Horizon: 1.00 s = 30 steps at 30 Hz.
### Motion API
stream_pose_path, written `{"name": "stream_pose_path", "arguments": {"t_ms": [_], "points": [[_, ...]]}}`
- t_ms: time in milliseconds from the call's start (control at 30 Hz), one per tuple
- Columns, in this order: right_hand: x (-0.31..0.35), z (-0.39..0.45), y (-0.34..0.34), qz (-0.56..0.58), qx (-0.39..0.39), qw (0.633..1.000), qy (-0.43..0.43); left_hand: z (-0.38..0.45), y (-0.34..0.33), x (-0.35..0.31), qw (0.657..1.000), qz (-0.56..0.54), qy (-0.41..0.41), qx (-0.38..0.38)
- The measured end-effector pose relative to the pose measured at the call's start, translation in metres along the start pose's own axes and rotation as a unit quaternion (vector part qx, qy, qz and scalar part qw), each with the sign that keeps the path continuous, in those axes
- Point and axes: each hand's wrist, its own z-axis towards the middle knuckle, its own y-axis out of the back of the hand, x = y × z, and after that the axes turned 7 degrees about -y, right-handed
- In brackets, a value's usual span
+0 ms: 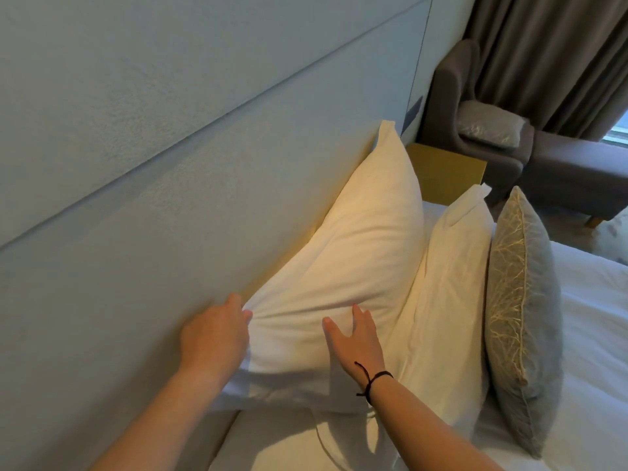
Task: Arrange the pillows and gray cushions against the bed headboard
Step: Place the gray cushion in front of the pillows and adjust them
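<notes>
The plump white pillow (346,246) leans upright against the headboard (170,198), its near corner pinched by the left hand (214,334) while the right hand (353,338) presses its creased face with fingers spread.

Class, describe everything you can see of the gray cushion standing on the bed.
The gray cushion stands upright on edge on the white bedding, leaning on the front white pillow. Its face looks like woven fabric with a pale gold branching pattern and a corded seam; its other side is plain gray. Neither hand touches it.
</notes>
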Motion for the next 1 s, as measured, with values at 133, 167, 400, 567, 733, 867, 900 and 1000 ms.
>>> {"name": "stream_pose_path", "arguments": {"t_ms": [133,167,400,567,733,867,900,1000], "points": [[-0.004,0.007,0.019,0.009,-0.009,1.000,0.013,0.018,-0.001,-0.015,0.998,-0.016,-0.007,0.062],[-0.006,0.010,0.026,0.011,-0.013,1.000,0.013,0.029,-0.005,-0.021,0.996,-0.041,-0.012,0.080],[-0.010,0.043,0.077,0.083,-0.041,0.995,-0.033,0.156,-0.036,-0.104,0.947,-0.259,0.010,0.192],[0.001,0.084,0.086,0.107,-0.048,0.993,-0.026,0.251,-0.053,-0.165,0.922,-0.356,0.034,0.148],[-0.001,0.114,0.068,0.139,-0.070,0.987,-0.048,0.315,-0.070,-0.211,0.916,-0.391,0.011,0.089],[-0.006,0.118,0.059,0.145,-0.073,0.984,-0.075,0.335,-0.055,-0.212,0.968,-0.195,-0.151,-0.034],[-0.004,0.116,0.056,0.135,-0.067,0.985,-0.083,0.338,-0.047,-0.209,0.969,-0.116,-0.206,-0.077],[0.009,0.112,0.046,0.074,-0.030,0.992,-0.101,0.344,-0.032,-0.203,0.945,0.055,-0.301,-0.114]]}}
